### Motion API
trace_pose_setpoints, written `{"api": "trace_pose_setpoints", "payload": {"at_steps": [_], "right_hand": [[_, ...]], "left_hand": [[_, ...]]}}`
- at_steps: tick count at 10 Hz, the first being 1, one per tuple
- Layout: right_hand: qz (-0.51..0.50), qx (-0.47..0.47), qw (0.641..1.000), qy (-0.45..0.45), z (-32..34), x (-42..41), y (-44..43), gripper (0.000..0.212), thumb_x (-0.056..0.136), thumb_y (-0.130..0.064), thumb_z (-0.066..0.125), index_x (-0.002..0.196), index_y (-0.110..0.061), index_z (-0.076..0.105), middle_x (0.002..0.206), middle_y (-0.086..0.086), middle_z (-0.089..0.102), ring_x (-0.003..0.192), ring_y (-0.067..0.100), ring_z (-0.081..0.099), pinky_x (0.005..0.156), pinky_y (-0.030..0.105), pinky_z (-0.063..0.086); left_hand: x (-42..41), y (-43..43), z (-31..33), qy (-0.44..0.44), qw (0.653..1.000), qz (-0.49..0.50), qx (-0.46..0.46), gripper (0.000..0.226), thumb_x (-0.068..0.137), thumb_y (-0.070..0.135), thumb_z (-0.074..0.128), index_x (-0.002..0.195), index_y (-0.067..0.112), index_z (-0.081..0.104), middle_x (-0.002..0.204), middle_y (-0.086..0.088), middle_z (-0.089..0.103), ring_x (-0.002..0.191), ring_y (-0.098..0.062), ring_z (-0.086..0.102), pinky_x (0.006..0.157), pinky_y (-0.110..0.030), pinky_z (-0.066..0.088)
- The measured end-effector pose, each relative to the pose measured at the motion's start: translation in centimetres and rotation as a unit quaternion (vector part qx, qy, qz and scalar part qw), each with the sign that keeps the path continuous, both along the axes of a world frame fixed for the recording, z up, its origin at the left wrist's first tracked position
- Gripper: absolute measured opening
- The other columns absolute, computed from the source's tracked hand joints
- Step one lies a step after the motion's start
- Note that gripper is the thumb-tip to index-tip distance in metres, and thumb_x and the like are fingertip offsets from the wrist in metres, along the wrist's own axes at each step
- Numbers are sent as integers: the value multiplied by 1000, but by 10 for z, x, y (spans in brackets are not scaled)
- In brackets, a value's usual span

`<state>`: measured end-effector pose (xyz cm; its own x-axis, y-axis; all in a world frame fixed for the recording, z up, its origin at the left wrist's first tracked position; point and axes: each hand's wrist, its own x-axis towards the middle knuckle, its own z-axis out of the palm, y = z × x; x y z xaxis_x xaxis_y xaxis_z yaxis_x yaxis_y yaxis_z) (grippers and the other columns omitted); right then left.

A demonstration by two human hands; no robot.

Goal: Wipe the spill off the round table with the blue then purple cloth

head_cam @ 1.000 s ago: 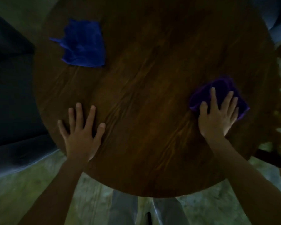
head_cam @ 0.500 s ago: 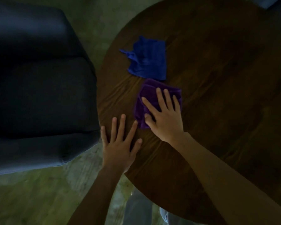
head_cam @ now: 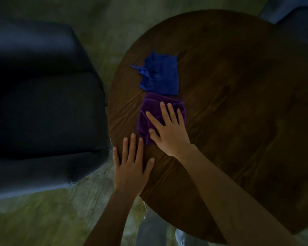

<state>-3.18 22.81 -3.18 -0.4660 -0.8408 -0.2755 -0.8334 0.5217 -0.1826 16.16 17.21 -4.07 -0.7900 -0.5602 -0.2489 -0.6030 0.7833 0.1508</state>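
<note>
The round dark wooden table (head_cam: 238, 103) fills the right of the head view. A crumpled blue cloth (head_cam: 160, 75) lies near its left side. Just in front of it, touching its near edge, lies the purple cloth (head_cam: 149, 110). My right hand (head_cam: 169, 128) presses flat on the purple cloth with fingers spread. My left hand (head_cam: 132, 164) rests flat on the table's left rim, fingers apart, holding nothing. No spill shows in the dim light.
A dark blue armchair (head_cam: 43, 103) stands close to the table's left edge. Another blue seat (head_cam: 295, 16) shows at the top right. Pale floor (head_cam: 43, 219) lies below, and my legs (head_cam: 153, 231) are under the table's near edge.
My right hand slid the purple cloth from the table's right side across to the left, up against the blue cloth. The camera view swung left. My left hand stayed on the rim.
</note>
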Motion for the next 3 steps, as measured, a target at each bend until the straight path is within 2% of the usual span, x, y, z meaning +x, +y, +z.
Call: {"api": "trace_pose_setpoints", "payload": {"at_steps": [2, 3], "right_hand": [[-52, 7, 997, -59, 20, 27, 40, 81, 104, -62, 41, 165, -43, -9, 176, 14, -10, 163, 34, -8, 129, 55, -2], [-83, 40, 991, -99, 31, 51, 88, 79, 106, -61, 37, 164, -44, -14, 175, 11, -16, 162, 31, -14, 128, 51, -6]], "left_hand": [[20, 20, 22, -48, 997, 10, 64, 75, 100, 63, 19, 162, 22, 8, 170, -7, -2, 156, -30, -6, 125, -52, 1], [38, 40, 37, -86, 992, 10, 94, 77, 99, 65, 18, 163, 24, 3, 169, -6, -10, 156, -31, -10, 125, -50, 3]]}}
